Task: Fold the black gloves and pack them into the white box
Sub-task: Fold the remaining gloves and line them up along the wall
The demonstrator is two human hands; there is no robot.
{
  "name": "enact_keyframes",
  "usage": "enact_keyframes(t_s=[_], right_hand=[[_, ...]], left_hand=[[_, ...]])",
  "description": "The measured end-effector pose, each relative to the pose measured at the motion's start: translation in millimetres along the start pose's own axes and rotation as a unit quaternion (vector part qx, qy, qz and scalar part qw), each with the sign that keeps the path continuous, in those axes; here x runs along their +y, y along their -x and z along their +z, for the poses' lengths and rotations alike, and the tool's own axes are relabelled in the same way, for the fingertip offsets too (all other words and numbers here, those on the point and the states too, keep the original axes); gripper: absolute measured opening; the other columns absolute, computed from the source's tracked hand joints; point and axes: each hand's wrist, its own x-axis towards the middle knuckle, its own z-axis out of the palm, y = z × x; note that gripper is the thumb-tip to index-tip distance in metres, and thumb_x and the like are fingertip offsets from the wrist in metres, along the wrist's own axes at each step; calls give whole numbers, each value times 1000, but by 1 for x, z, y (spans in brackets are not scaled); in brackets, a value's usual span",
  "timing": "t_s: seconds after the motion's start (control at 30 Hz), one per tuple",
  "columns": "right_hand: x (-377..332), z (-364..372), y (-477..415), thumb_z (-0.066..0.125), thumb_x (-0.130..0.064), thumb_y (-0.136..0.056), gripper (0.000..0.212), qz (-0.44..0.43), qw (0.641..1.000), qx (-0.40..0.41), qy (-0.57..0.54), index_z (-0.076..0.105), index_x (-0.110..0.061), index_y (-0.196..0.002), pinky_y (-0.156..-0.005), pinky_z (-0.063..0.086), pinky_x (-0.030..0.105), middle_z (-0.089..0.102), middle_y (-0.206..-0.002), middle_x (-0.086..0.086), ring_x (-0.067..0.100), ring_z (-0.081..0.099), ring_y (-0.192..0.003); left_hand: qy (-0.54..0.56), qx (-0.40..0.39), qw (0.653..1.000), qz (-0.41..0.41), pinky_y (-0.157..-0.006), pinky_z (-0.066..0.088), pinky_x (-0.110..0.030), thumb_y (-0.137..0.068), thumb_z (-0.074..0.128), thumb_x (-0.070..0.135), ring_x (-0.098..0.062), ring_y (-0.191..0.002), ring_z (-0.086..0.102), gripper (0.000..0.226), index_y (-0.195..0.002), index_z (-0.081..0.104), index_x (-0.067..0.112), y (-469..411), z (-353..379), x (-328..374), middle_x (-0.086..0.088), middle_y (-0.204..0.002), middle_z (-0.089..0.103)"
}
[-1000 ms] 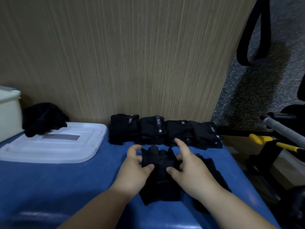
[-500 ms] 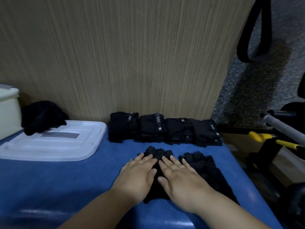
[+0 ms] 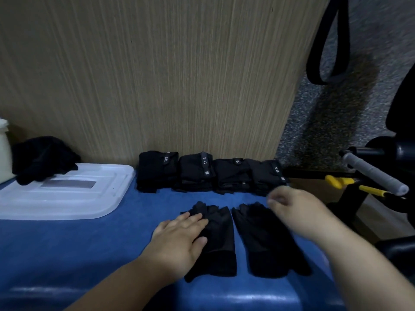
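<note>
Two black gloves lie flat side by side on the blue table. My left hand [image 3: 179, 241] rests flat, fingers straight, on the left glove [image 3: 219, 239]. The right glove [image 3: 265, 241] lies bare beside it. My right hand [image 3: 294, 209] hovers blurred above the right glove's far right side, fingers loosely bent, holding nothing. A row of several folded black gloves [image 3: 208, 172] stands against the wooden wall. Only a corner of the white box [image 3: 4, 149] shows at the far left edge.
The white box lid [image 3: 67, 194] lies flat on the blue table [image 3: 67, 248] at left, with a loose pile of black gloves [image 3: 42, 158] on its far corner. A grey-gripped handle [image 3: 375, 176] and yellow-handled tool [image 3: 345, 182] sit off the table's right edge.
Both hands were pressing on the left glove. My right hand has lifted off and swung right, above the right glove. My left hand stays flat on the left glove.
</note>
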Motion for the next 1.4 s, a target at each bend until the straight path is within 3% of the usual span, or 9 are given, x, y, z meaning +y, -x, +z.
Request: enact_keyframes(t_s=[0.17, 0.43, 0.6, 0.7, 0.8, 0.93, 1.1, 1.27, 1.4], right_hand=[[36, -12, -1, 62, -47, -87, 38, 158, 971, -181, -13, 56, -10, -80, -52, 47, 23, 63, -75, 8, 19, 59, -59], [33, 9, -1, 73, -50, -74, 48, 114, 982, -150, 31, 43, -15, -62, -58, 32, 29, 44, -61, 1, 17, 47, -60], [29, 11, 2, 73, -32, -78, 27, 105, 972, -138, -157, 60, -8, -79, -53, 40, 26, 60, -70, 7, 20, 56, -61], [24, 12, 4, 77, -35, -58, 51, 99, 937, -156, -296, 59, -2, -93, -70, 42, 36, 68, -94, 25, 40, 65, -85], [14, 16, 3, 77, -37, -43, 52, 94, 895, -162, -405, 55, -14, -84, -72, 33, 42, 58, -87, 21, 36, 52, -80], [-6, 17, 5, 83, -33, -61, 35, 62, 855, -175, -485, 51, -25, -73, -58, 26, 30, 48, -76, 7, 22, 41, -68], [-25, 25, 10, 57, -12, -91, 13, 27, 820, -213, -531, 54, -10, -104, -50, 45, 20, 67, -93, 6, 14, 61, -64], [-18, 33, 4, 56, -7, -94, 12, 44, 913, -135, -383, 54, -7, -106, -49, 44, 19, 64, -81, 6, 12, 55, -57], [-12, 47, 1, 66, -33, -87, 20, 50, 969, -145, -195, 61, -16, -96, -51, 46, 21, 66, -78, 1, 9, 57, -56]], left_hand=[[8, 0, 1000, 10, -114, -5, -29, -101, 24, 47, 6, -140, -7, 48, -149, 15, 44, 4, 3, 7, 27, -156, 5], [13, 8, 1000, -13, -117, -6, -37, -101, 25, 47, -1, -144, -8, 48, -148, 18, 42, 3, 8, 16, 25, -156, 5], [24, 20, 999, -22, -117, -5, -37, -100, 25, 49, -1, -144, -6, 49, -148, 20, 41, 0, 9, 18, 24, -156, 8], [25, 30, 999, -20, -116, -4, -36, -100, 27, 49, -1, -144, -5, 49, -148, 22, 41, -1, 9, 17, 23, -156, 10], [44, 31, 998, -18, -116, -5, -36, -100, 29, 49, -2, -144, -4, 49, -147, 23, 40, -3, 9, 16, 22, -156, 10], [112, 51, 992, -18, -119, 6, -33, -99, 35, 47, -3, -142, 10, 44, -142, 33, 40, -7, 8, 10, 23, -150, 24], [206, 133, 969, -37, -105, 32, -28, -98, 41, 33, -8, -115, 40, 21, -107, 60, 30, -14, 5, 3, 21, -105, 50], [277, 129, 949, -82, -91, 43, -41, -96, 39, 22, -16, -94, 50, 32, -74, 59, 9, -16, 3, -4, 6, -81, 53], [314, 109, 937, -110, -69, 43, -30, -94, 40, 54, -12, -69, 53, 55, -60, 44, 11, -10, -8, 5, 4, -66, 51]])
